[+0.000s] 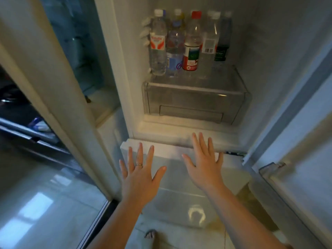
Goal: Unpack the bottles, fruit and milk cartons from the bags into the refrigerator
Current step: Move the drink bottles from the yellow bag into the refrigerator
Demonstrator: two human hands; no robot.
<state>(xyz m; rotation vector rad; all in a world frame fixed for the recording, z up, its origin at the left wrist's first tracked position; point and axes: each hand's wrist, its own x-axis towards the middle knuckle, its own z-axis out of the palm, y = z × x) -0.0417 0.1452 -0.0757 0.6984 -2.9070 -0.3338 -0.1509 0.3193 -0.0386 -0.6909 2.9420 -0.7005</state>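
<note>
Clear, glossy plastic for the water bottles (188, 44), with smooth plastic caps in white and red and shiny printed wrap labels. Transparent, slightly hazy plastic for the crisper drawer (195, 99). Smooth, white, faintly glossy plastic on the refrigerator's inner walls (269, 69). Milky, translucent plastic with a matt look on the lower drawer front (170, 153). Thin band of shiny metal for the ring (138, 165) on the left hand (140, 178). Smooth, glossy tile on the floor (172, 238).

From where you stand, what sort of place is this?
Probably a home kitchen: an open refrigerator with water bottles on its shelf, a clear drawer below, and a bare foot on the floor.
</note>
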